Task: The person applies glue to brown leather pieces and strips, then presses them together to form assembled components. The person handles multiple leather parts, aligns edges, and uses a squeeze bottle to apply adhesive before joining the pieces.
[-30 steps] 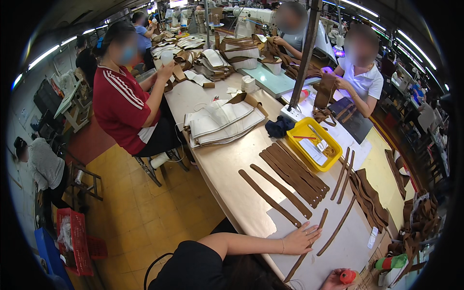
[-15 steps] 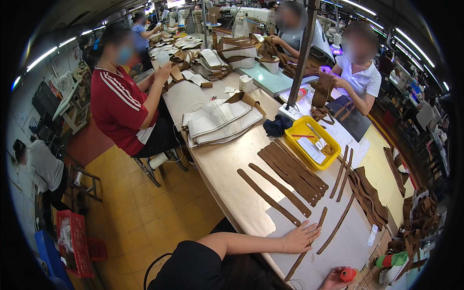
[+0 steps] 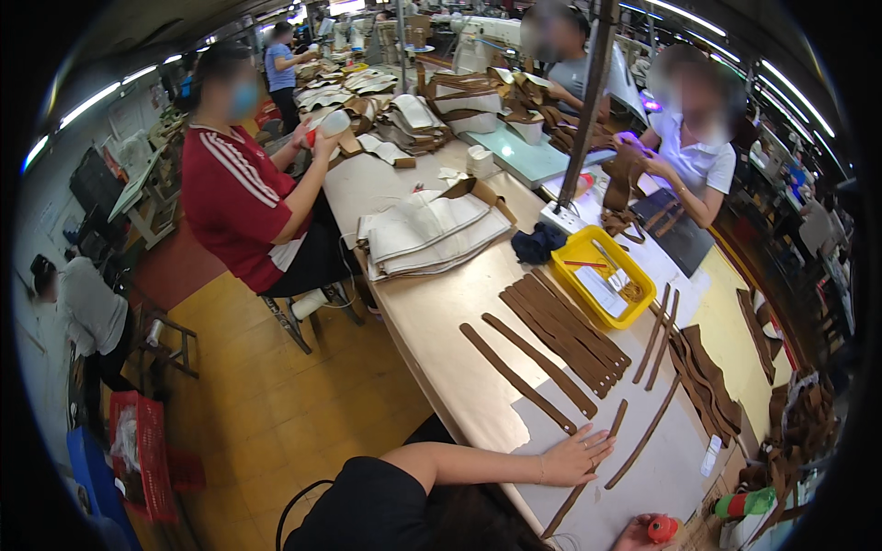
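My left hand (image 3: 577,456) lies flat, fingers slightly spread, across a narrow brown strip (image 3: 620,420) on a grey sheet (image 3: 537,415). The strip's lower part (image 3: 562,512) runs out below my palm toward the bottom edge. At the lower edge my right hand (image 3: 632,534) is curled around a red-capped bottle (image 3: 662,528); most of its body is hidden. To the right of my left hand lies another thin brown strip (image 3: 648,432). Two wider brown strips, a left one (image 3: 516,378) and a right one (image 3: 540,365), lie beyond my fingers, with pale dots at their near ends.
Beyond are a row of brown strips (image 3: 565,331), a yellow tray (image 3: 597,308) with papers and pens, and stacked white-and-brown pieces (image 3: 436,234). A brown pile (image 3: 703,381) and green bottle (image 3: 746,502) lie right. A metal post (image 3: 588,110) rises mid-table. Co-workers sit on both sides.
The whole view has shifted slightly. My left hand stays flat on the strip, and my right hand keeps hold of the bottle. The co-worker in red has lowered a white object.
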A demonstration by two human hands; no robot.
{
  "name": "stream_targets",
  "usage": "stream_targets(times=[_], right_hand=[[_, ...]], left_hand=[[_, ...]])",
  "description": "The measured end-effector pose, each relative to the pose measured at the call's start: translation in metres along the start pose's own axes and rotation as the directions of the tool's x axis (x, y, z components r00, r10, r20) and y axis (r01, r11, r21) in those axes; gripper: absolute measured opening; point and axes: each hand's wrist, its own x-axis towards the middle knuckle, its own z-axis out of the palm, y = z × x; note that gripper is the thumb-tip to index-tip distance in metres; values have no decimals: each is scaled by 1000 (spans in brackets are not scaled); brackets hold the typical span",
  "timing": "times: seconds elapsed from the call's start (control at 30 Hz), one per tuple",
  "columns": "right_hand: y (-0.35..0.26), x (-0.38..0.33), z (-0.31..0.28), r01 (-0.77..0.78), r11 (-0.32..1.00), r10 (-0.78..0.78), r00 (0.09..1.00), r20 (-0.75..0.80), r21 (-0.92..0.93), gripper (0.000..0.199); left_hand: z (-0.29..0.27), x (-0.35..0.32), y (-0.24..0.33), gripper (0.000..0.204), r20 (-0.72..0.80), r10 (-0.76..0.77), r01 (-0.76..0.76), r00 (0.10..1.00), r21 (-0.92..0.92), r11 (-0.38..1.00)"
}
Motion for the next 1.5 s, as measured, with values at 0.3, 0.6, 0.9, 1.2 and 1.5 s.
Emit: stream_targets(times=[0.3,0.6,0.9,1.2,1.5], right_hand=[[-1,6,-1,-7,1000,7,1000,17,-17,72],[-2,9,-7,8,1000,-7,999,45,-14,72],[-4,7,-6,-8,1000,8,995,100,4,62],[-2,2,0,1,1000,0,997,78,-14,59],[-1,1,3,10,1000,-10,999,35,-5,60]], left_hand=[[19,0,-3,67,-88,13,-16,996,-38,999],[7,2,-2,67,32,7,-4,999,-69,998],[9,1,-2,65,-6,8,-9,1000,-74,997],[9,2,-2,66,-12,11,-12,1000,-73,997],[6,2,-1,64,31,11,-9,999,-74,997]])
